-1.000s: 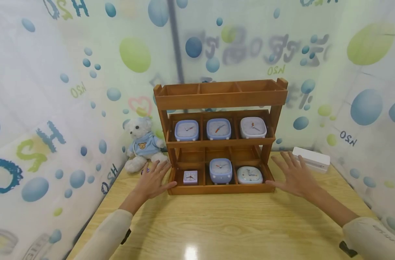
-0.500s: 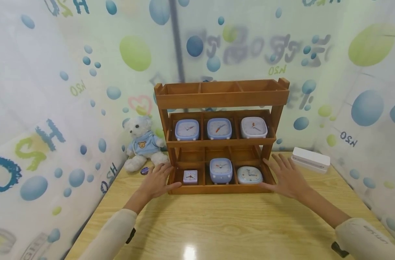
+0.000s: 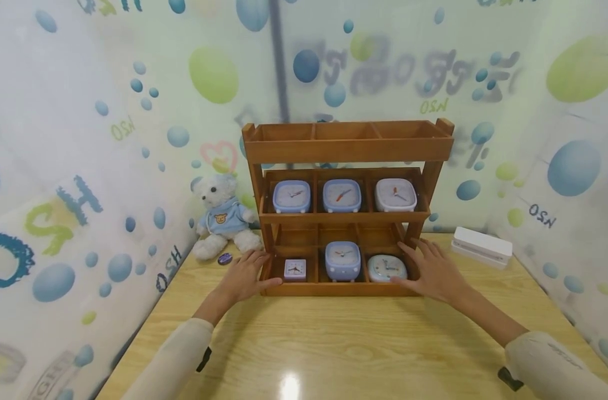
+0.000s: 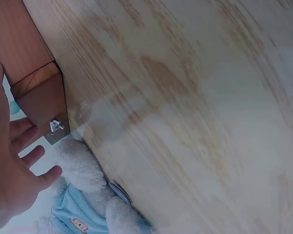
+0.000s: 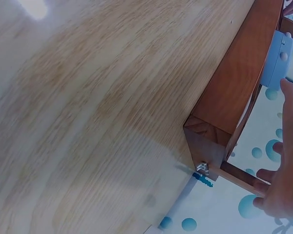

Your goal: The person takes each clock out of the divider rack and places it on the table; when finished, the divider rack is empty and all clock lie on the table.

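A three-tier brown wooden shelf (image 3: 349,149) stands on the table with alarm clocks in its compartments. My left hand (image 3: 243,276) is at the shelf's lower left corner, fingers spread, its thumb reaching over the bottom tray's front edge beside a small lilac clock (image 3: 295,269). At the lower right corner my right hand (image 3: 436,273) is spread around the side, its thumb in front of a pale oval clock (image 3: 384,266). A blue clock (image 3: 342,260) sits between them. On the middle tier are two blue clocks and a white clock (image 3: 395,194). Neither hand visibly holds a clock.
A white teddy bear (image 3: 223,216) in a blue hoodie sits left of the shelf, with a small dark oval item (image 3: 225,259) by its feet. A white box (image 3: 481,247) lies at the right. Patterned curtains (image 3: 124,183) surround the wooden table (image 3: 334,339).
Both hands have moved inward toward the shelf's lower corners, the right hand more than the left. The head view has shifted slightly. The clocks stay in their compartments.
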`<control>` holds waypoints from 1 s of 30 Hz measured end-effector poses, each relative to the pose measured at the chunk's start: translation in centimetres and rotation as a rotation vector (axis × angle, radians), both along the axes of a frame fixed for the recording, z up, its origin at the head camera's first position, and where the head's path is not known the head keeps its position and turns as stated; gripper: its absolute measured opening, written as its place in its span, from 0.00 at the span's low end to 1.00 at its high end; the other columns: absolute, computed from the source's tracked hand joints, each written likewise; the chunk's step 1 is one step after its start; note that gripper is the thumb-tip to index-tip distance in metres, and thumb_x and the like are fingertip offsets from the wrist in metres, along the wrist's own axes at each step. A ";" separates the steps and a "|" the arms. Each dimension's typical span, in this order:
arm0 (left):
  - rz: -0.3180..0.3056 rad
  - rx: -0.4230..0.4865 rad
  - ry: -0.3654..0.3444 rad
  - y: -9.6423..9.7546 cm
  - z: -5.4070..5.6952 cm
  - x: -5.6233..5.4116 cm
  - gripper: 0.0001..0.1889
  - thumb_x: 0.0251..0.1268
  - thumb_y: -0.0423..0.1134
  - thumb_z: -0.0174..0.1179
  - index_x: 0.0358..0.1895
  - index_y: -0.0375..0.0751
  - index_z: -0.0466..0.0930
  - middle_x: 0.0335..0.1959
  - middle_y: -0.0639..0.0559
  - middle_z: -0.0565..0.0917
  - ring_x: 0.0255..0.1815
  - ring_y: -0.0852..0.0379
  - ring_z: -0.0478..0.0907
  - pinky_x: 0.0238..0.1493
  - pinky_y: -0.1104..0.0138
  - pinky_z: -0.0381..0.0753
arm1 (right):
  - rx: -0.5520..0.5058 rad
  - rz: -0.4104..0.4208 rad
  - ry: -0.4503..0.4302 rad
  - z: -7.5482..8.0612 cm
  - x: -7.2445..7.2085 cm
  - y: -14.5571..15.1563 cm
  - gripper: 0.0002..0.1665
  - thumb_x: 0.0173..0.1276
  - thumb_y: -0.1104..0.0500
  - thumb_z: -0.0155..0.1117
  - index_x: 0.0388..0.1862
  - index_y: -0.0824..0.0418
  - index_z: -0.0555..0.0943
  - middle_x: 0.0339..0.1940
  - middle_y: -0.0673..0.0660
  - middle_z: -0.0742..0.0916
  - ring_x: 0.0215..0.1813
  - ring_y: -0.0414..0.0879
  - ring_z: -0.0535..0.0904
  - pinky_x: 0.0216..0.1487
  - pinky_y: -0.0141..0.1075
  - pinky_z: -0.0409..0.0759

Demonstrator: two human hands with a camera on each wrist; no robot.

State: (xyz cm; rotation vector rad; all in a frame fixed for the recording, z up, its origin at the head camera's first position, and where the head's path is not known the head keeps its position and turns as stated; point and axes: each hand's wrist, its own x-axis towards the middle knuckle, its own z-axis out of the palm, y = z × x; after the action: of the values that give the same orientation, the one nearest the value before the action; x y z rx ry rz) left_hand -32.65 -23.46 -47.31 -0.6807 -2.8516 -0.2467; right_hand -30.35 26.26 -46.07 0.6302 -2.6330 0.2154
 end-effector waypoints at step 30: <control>-0.038 0.274 -0.056 -0.6 -2.1 0.0 0.43 0.68 0.62 0.65 0.75 0.34 0.70 0.77 0.41 0.70 0.78 0.33 0.60 0.74 0.40 0.63 | -0.179 0.248 -0.334 -1.9 -5.2 -2.1 0.43 0.60 0.39 0.80 0.63 0.68 0.82 0.56 0.65 0.88 0.56 0.60 0.84 0.60 0.59 0.80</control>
State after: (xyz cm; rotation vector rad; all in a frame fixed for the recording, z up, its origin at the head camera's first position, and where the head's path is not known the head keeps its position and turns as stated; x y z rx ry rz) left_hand -32.69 -24.05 -49.45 -0.6807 -2.7818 -0.6570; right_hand -35.52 24.18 -47.94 0.9269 -2.7967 0.6760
